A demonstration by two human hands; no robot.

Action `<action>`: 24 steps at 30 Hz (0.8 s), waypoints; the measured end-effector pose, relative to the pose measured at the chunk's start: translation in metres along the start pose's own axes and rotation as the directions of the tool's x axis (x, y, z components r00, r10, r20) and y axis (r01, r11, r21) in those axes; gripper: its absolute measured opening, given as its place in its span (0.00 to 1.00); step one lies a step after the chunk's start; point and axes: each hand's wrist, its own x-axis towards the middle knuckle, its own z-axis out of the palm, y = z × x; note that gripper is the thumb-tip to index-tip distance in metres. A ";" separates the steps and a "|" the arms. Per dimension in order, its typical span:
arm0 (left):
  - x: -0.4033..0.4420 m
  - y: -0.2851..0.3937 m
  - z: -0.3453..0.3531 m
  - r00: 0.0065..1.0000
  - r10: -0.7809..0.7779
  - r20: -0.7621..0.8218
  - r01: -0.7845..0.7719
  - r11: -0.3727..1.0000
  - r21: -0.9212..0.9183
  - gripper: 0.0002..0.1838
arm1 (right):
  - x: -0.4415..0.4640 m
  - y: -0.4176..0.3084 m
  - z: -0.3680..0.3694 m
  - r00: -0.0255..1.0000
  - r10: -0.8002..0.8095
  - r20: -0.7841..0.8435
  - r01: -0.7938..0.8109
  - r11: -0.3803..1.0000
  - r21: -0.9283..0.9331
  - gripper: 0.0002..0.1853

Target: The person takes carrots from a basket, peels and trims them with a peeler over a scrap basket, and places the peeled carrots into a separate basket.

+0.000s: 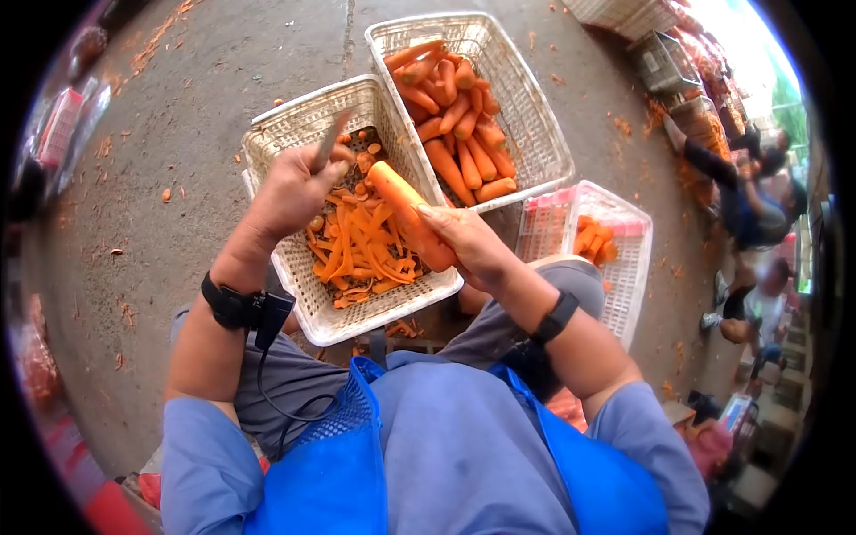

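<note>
My left hand is closed round the handle of a knife, its blade pointing up and slightly blurred. A large carrot is gripped near its lower end by my right hand, its other end tilted up toward the knife. Knife and carrot look apart. Beneath them, a white plastic basket holds orange peelings and some cut carrot ends.
A second white basket with many whole carrots stands behind. Right of my knee is a smaller basket with carrot pieces. Other people sit at the far right, near more crates. Peel scraps lie on the floor.
</note>
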 end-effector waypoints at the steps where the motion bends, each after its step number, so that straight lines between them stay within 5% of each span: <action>1: 0.002 0.019 0.000 0.997 -0.076 0.003 0.076 0.989 -0.127 0.09 | 0.003 0.002 0.002 1.000 0.015 -0.001 -0.015 0.998 0.068 0.20; 5: 0.004 0.042 0.009 0.995 0.093 0.031 -0.046 0.722 -0.690 0.13 | 0.009 -0.003 0.013 0.986 0.114 0.119 -0.144 0.947 0.287 0.24; 8: 0.005 0.058 0.017 0.994 0.111 -0.004 -0.086 0.745 -0.662 0.17 | 0.015 0.000 0.018 0.973 0.140 0.182 -0.201 0.902 0.381 0.26; 9: 0.004 0.059 0.017 0.994 0.112 -0.015 -0.108 0.906 -0.408 0.20 | 0.013 -0.004 0.021 0.970 0.137 0.200 -0.210 0.886 0.414 0.26; 12: -0.001 0.051 0.010 0.985 0.005 0.175 0.027 0.983 -0.182 0.21 | 0.015 -0.005 0.022 0.984 0.113 0.135 -0.159 0.900 0.406 0.25; 15: -0.005 0.051 0.018 0.985 0.042 0.170 0.013 0.952 -0.307 0.19 | 0.020 -0.002 0.018 0.995 0.081 0.063 -0.099 0.923 0.372 0.25; 18: -0.016 0.068 0.034 0.930 0.006 0.367 0.130 0.930 -0.344 0.13 | 0.020 -0.005 0.022 0.995 0.044 0.090 -0.075 0.922 0.380 0.24; 19: -0.017 0.067 0.040 0.905 0.068 0.420 0.105 0.921 -0.376 0.09 | 0.018 -0.008 0.025 0.993 0.033 0.115 -0.075 0.919 0.387 0.24; 20: -0.017 0.048 0.054 0.918 0.265 0.295 -0.139 0.912 -0.385 0.09 | 0.018 -0.008 0.027 0.990 0.024 0.142 -0.078 0.916 0.393 0.24; 22: -0.005 0.041 0.052 0.883 0.388 0.265 -0.326 0.912 -0.249 0.10 | 0.021 -0.006 0.026 0.976 -0.012 0.217 -0.068 0.932 0.357 0.22; 24: 0.001 0.044 0.034 0.914 0.094 0.396 0.020 0.961 -0.275 0.10 | 0.015 -0.006 0.028 0.966 -0.017 0.259 -0.083 0.924 0.372 0.22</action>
